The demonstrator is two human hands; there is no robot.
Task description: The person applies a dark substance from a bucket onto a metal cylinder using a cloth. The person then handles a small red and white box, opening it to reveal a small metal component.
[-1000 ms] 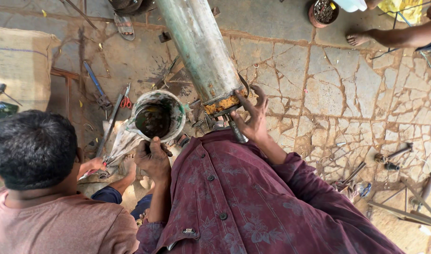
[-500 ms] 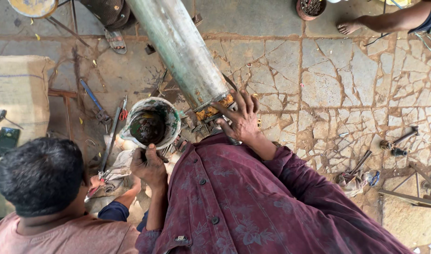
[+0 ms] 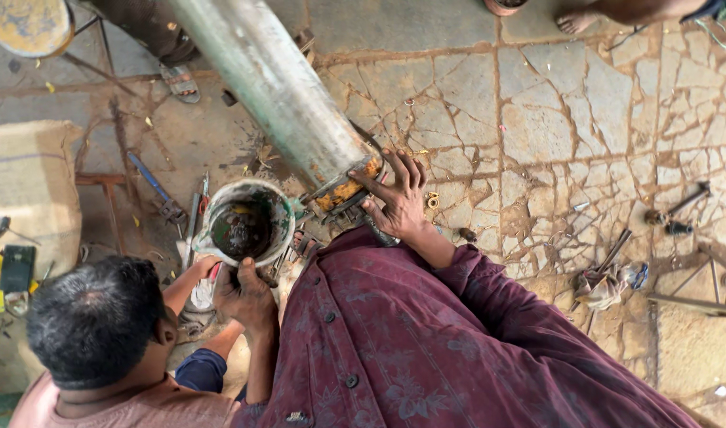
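Observation:
A long green metal cylinder (image 3: 276,87) slants down from the top to the middle, ending in a rusty orange end (image 3: 347,190). My right hand (image 3: 398,202) lies against that end, fingers spread and curled over it; a dark part shows just under the palm. My left hand (image 3: 244,295) grips the near rim of a round open metal housing (image 3: 248,226), dark and greasy inside, held beside the cylinder's end. My maroon sleeves cover both arms.
A co-worker with dark hair (image 3: 93,321) crouches at bottom left, one hand (image 3: 200,269) under the housing. Wrenches and small tools (image 3: 161,198) lie on the cracked stone floor. A sack (image 3: 26,190) lies left, scrap tools (image 3: 608,277) right, and another person's foot (image 3: 577,20) at the top.
My head has shifted, so the cylinder and housing sit slightly lower and more to the right in view. Both hands keep their hold; my right fingers have spread further over the cylinder's end.

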